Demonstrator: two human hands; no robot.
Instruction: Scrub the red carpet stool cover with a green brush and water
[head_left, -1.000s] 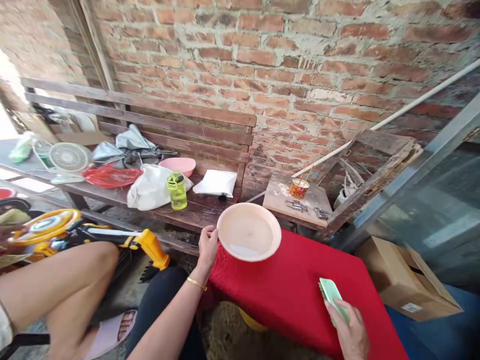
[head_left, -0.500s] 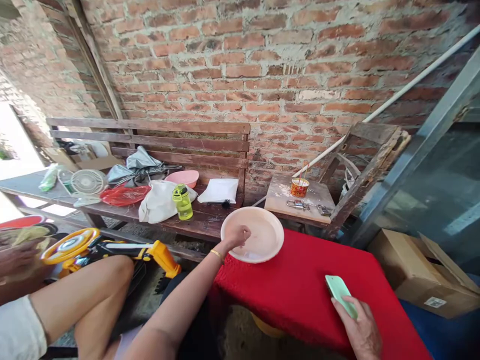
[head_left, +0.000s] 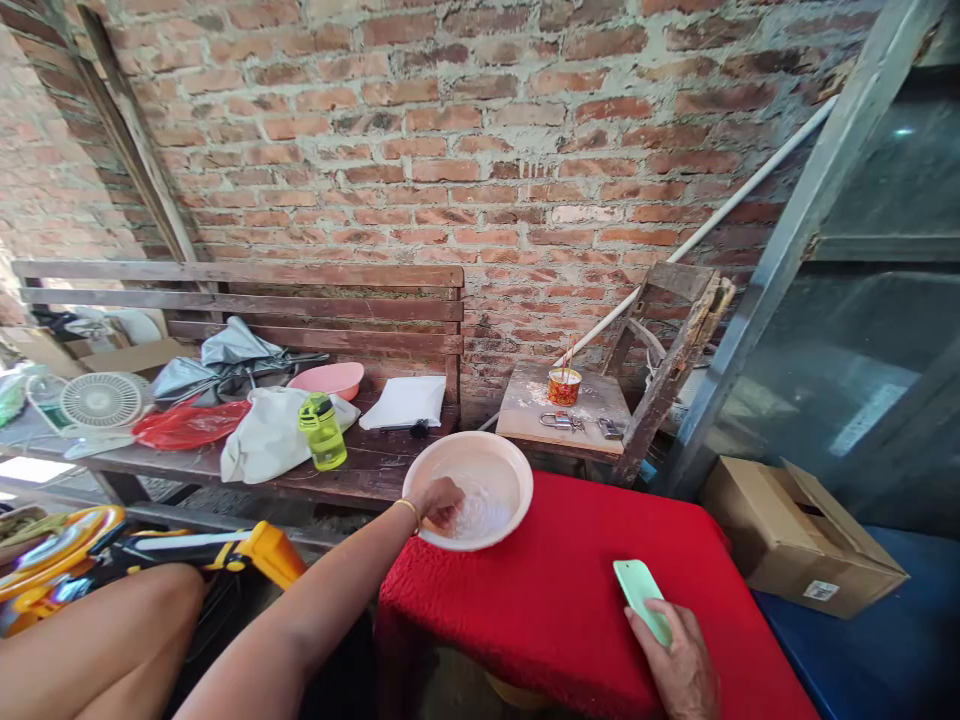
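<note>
My left hand (head_left: 441, 502), with a gold bangle at the wrist, is in a pale pink basin (head_left: 517, 470) on the red-covered table. Its fingers are curled and partly hidden at the water, which is rippling; whether anything is inside them I cannot make out. Toward the table's front right, my right hand (head_left: 679, 650) is closed around the lower end of a mint-green phone (head_left: 637, 590), held low over the red cloth (head_left: 555, 590).
A dark wooden bench (head_left: 375, 465) bears a green water bottle (head_left: 322, 430), a white bag, a pink bowl and a fan (head_left: 105, 400). A chair (head_left: 517, 405) holds padlocks and a patterned cup (head_left: 564, 387). At right sits a cardboard box (head_left: 795, 540). Another person's bare leg (head_left: 97, 620) is at left, beside a yellow toy.
My left hand has gone lower into the basin, and the water now ripples around it. The view has shifted rightward. My right hand still holds the phone.
</note>
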